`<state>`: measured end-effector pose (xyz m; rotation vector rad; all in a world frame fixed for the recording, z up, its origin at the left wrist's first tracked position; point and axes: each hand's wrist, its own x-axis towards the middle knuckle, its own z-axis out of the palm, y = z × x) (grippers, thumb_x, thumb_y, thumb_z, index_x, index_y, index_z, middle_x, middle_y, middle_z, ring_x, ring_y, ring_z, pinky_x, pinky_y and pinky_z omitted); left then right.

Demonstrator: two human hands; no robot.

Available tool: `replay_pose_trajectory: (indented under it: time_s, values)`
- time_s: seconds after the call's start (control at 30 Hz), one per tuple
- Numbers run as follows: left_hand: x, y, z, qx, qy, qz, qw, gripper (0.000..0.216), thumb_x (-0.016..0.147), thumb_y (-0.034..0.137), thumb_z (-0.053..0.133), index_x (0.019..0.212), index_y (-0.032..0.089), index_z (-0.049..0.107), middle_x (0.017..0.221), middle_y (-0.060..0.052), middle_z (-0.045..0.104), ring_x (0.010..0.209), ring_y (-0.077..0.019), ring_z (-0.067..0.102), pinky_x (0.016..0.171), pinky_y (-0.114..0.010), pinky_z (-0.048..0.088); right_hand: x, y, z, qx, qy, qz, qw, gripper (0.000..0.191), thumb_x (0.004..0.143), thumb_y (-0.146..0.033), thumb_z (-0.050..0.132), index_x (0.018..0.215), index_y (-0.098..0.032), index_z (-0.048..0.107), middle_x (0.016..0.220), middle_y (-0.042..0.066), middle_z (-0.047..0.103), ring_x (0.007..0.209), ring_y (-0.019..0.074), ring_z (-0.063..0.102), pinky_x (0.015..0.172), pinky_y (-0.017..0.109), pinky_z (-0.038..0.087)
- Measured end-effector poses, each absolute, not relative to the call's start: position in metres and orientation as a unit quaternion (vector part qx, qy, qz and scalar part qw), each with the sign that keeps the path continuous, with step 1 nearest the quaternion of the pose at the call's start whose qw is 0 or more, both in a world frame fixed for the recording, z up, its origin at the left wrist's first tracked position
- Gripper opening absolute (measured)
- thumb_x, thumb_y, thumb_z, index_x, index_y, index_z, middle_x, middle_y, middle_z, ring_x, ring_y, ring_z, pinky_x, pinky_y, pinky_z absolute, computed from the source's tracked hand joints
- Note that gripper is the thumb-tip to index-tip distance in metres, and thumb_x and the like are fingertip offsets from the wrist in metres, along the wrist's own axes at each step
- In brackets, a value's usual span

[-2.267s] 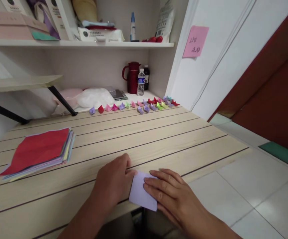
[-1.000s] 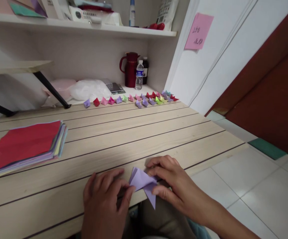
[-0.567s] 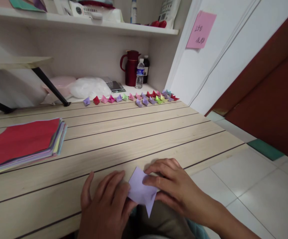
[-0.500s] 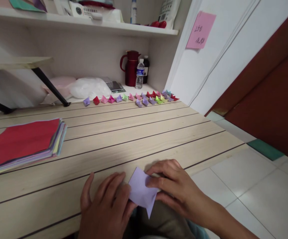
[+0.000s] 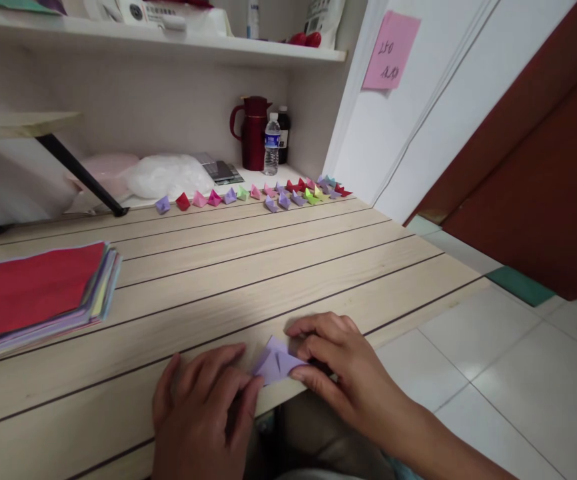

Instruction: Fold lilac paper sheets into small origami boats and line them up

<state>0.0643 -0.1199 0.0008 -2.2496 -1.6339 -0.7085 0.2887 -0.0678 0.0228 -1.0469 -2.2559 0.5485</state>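
A partly folded piece of purple origami paper [image 5: 274, 363] lies at the table's front edge, its lower flap turned up and a pointed corner at the top. My left hand [image 5: 208, 400] pinches its left corner between thumb and forefinger. On the other side, my right hand [image 5: 336, 363] grips the right corner with thumb and fingers. Both hands rest low over the table edge. Along the back of the table stand several small folded paper boats [image 5: 230, 195] in purple, red, pink, green and yellow.
A stack of coloured paper [image 5: 43, 287], red on top, lies at the left. Behind the boats are a dark red jug [image 5: 254, 137], a water bottle [image 5: 271, 147] and a white plastic bag [image 5: 168, 175]. A black shelf leg [image 5: 81, 175] stands at the back left.
The purple paper's lower flap has been folded upward, making it shorter, and the paper now sits on the table edge. Both hands stay on its corners. The view has shifted slightly.
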Motion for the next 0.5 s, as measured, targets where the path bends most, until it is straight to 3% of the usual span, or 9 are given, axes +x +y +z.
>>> replay_pose_trajectory:
  time_s: [0.17,0.37,0.5]
  values:
    - [0.075,-0.117,0.001,-0.743,-0.598,-0.275,0.123,0.007,0.089,0.036,0.056,0.086,0.029,0.057,0.106,-0.002,0.074,0.095,-0.0243,0.065,0.105,-0.051,0.027,0.282,-0.074,0.026,-0.423,-0.838,0.199,0.282,0.005,0.093,-0.020,0.063,0.095,-0.024,0.060,0.116,0.003,0.064,0.106,0.0233,0.055,0.091,0.043,0.037]
    - [0.083,-0.118,0.000,-0.725,-0.618,-0.280,0.118,0.013,0.088,0.042,0.053,0.088,0.030,0.057,0.110,-0.004,0.074,0.096,-0.0261,0.067,0.108,-0.059,0.026,0.283,-0.076,0.022,-0.408,-0.843,0.184,0.299,0.009,0.095,-0.029,0.062,0.092,-0.022,0.058,0.117,0.005,0.064,0.106,0.0250,0.055,0.090,0.043,0.038]
    - [0.077,-0.119,-0.004,-0.739,-0.594,-0.280,0.151,0.013,0.086,0.040,0.055,0.091,0.029,0.060,0.109,-0.004,0.076,0.090,-0.0250,0.070,0.113,-0.060,0.022,0.291,-0.074,0.015,-0.371,-0.860,0.150,0.317,0.010,0.099,-0.025,0.055,0.106,-0.020,0.059,0.121,0.009,0.061,0.110,0.0247,0.054,0.091,0.042,0.040]
